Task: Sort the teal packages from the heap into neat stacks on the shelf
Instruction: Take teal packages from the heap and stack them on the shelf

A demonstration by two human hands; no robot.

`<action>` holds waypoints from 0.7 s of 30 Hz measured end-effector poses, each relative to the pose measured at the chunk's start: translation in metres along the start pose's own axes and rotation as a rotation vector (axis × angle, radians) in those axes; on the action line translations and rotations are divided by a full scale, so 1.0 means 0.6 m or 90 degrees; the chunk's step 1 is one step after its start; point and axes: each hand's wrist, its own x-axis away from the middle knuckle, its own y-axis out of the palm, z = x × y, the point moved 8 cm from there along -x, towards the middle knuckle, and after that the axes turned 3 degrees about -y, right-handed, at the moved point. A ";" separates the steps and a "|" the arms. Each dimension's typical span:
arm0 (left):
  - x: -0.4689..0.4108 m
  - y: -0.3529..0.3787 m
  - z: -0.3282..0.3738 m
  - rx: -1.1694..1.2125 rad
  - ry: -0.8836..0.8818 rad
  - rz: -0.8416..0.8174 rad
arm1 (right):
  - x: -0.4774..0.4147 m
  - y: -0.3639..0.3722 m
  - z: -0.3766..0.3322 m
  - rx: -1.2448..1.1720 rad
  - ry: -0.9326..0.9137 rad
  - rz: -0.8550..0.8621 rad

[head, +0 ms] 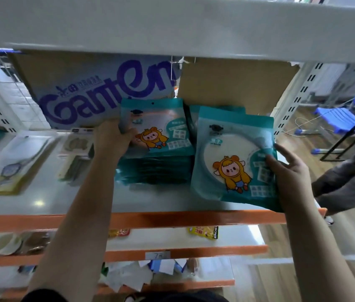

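A stack of teal packages point(154, 171) with a yellow cartoon figure stands on the white shelf point(80, 201). My left hand point(112, 138) grips the left edge of the top teal package point(161, 125) of that stack. My right hand point(289, 175) holds another teal package point(231, 153) by its right edge, tilted above the shelf's front right. More teal packages point(194, 114) lie behind, between the two.
A cardboard box printed "Ganten" point(98, 94) and a plain carton point(237, 83) stand at the shelf's back. Other packaged goods point(4, 164) lie at left. An upper shelf point(172, 25) hangs overhead. Another person's sleeve point(350, 182) and blue chairs point(342, 120) are at right.
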 end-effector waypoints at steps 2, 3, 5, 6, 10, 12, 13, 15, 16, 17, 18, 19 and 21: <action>-0.003 -0.001 -0.004 0.011 -0.006 -0.008 | 0.000 -0.002 0.002 -0.002 0.001 0.001; -0.005 -0.001 -0.007 0.020 -0.008 -0.012 | 0.000 -0.003 0.003 -0.002 0.002 0.001; -0.009 -0.004 -0.012 0.037 -0.013 -0.007 | 0.000 -0.005 0.007 0.001 0.005 0.002; -0.010 -0.007 -0.014 0.043 -0.018 -0.001 | 0.001 -0.007 0.009 0.001 0.007 0.004; -0.008 -0.010 -0.015 0.048 -0.019 0.024 | 0.001 -0.014 0.016 -0.005 0.017 0.016; -0.009 -0.008 -0.015 0.048 -0.015 0.022 | 0.002 -0.015 0.020 -0.008 0.019 0.020; -0.011 -0.007 -0.013 0.046 -0.010 0.017 | 0.002 -0.016 0.021 -0.010 0.020 0.022; -0.017 -0.007 -0.010 0.037 0.002 0.005 | 0.003 -0.016 0.022 -0.014 0.021 0.022; -0.020 -0.007 -0.009 0.033 0.006 -0.004 | 0.004 -0.016 0.022 -0.016 0.022 0.020; -0.022 -0.007 -0.008 0.026 0.009 -0.015 | 0.005 -0.016 0.023 -0.018 0.023 0.017; -0.024 -0.006 -0.008 0.015 0.015 -0.026 | 0.005 -0.016 0.023 -0.018 0.024 0.016; -0.025 -0.004 -0.007 0.002 0.026 -0.037 | 0.005 -0.017 0.024 -0.016 0.024 0.014; -0.026 -0.003 -0.006 -0.017 0.051 -0.050 | 0.005 -0.018 0.024 -0.010 0.024 0.014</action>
